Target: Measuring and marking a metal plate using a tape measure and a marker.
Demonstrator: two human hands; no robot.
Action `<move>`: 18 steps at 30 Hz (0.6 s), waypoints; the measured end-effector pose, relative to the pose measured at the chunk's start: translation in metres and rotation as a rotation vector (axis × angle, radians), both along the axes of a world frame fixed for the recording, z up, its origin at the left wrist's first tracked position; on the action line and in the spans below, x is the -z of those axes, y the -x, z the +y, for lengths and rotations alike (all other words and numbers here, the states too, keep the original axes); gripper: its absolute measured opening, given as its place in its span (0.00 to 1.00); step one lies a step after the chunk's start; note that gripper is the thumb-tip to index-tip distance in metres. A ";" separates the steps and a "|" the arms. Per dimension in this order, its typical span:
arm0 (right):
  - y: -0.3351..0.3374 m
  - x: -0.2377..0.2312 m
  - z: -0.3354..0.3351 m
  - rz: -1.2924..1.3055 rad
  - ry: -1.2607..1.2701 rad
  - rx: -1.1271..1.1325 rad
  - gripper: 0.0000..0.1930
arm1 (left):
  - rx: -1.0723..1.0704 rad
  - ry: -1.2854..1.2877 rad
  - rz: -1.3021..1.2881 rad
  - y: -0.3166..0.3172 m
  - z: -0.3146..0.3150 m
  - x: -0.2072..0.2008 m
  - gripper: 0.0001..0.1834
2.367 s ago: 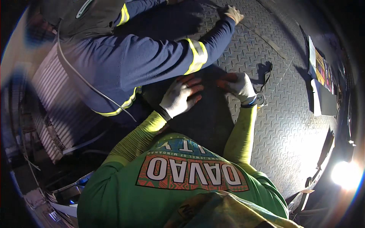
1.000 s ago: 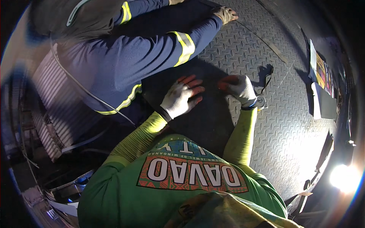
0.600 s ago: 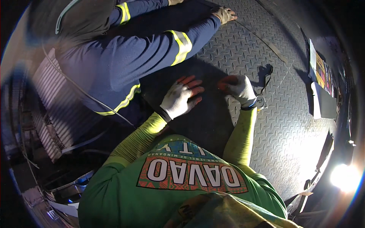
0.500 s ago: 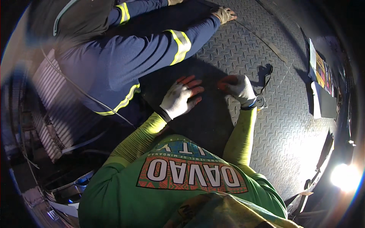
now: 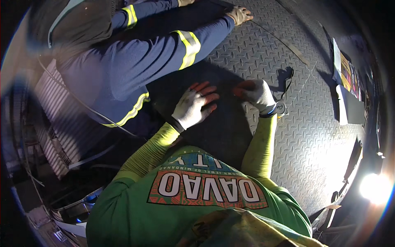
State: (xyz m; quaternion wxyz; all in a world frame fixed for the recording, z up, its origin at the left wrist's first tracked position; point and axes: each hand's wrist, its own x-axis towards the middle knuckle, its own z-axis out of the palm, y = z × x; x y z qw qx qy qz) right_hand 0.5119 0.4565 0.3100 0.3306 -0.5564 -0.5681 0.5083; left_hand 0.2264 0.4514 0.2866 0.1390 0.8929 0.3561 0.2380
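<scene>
My left hand [image 5: 193, 105], in a white glove with red fingers, hovers over the shadowed part of a dark diamond-pattern metal plate [image 5: 304, 109]. Its fingers are spread and hold nothing. To its right, my right hand [image 5: 260, 96] wears a similar glove. Its fingers are bent together over the plate in shadow; whether something small sits between them is hidden. Just beside my right wrist lies a round, silver and yellow tape measure [image 5: 280, 108], with a dark strap [image 5: 289, 82] running away from it.
On the left a co-worker in navy sleeves [image 5: 156, 55] leans in, a gloved hand [image 5: 240, 15] on the far plate. A long thin strip [image 5: 284, 43] lies there. Printed sheets [image 5: 349, 82] and a bright lamp [image 5: 375, 188] stand right. Corrugated metal [image 5: 55, 105] lies left.
The whole view has shifted slightly. Both my hands keep nearly the same pose over the plate, and the co-worker's hand stays on the far part.
</scene>
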 end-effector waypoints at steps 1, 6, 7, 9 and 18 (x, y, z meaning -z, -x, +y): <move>0.000 0.000 0.000 -0.013 0.004 -0.002 0.12 | 0.002 0.000 -0.003 0.000 0.000 0.000 0.17; -0.002 0.003 0.002 -0.052 0.009 -0.015 0.12 | 0.007 -0.004 -0.011 0.000 0.000 -0.001 0.17; -0.003 0.004 0.003 -0.057 0.007 -0.019 0.12 | 0.007 -0.006 -0.012 0.000 0.000 -0.001 0.17; -0.002 0.004 0.003 -0.062 0.004 -0.023 0.12 | 0.008 -0.008 -0.012 0.001 0.001 -0.001 0.17; 0.001 -0.005 0.001 -0.053 -0.010 -0.020 0.11 | 0.003 -0.005 0.009 0.001 0.000 -0.002 0.17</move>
